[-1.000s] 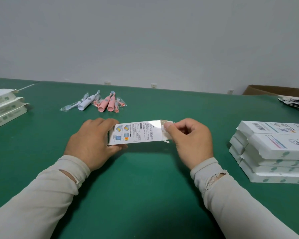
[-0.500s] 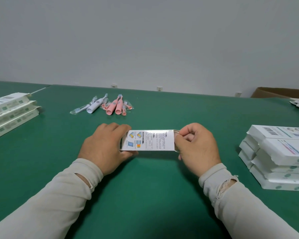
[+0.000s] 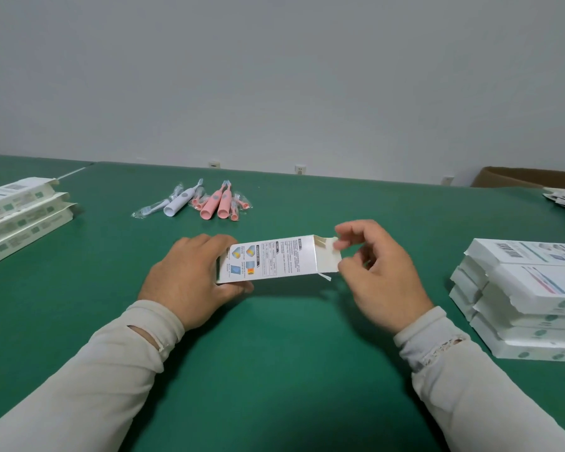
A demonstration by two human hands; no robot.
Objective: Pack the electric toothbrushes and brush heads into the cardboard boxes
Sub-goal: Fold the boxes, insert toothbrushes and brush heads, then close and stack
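The small white box [image 3: 271, 259] lies lengthwise left to right above the green table [image 3: 274, 370], its print too small to read, open end facing right. The left hand [image 3: 190, 275] grips its left end; the right hand [image 3: 375, 269] pinches the end flap [image 3: 331, 259]. Toothbrushes [image 3: 206, 202] lie farther back, and box stacks [image 3: 522, 298] sit at both sides.

A white printed box [image 3: 268, 261] lies lengthwise at the table's middle, its right end open with the flaps folded out. Beyond it lie one white toothbrush [image 3: 180, 201], two pink toothbrushes [image 3: 218, 203] and wrapped brush heads [image 3: 147, 210] close together. More white boxes sit stacked at the far left [image 3: 17, 216] and right [image 3: 529, 298].
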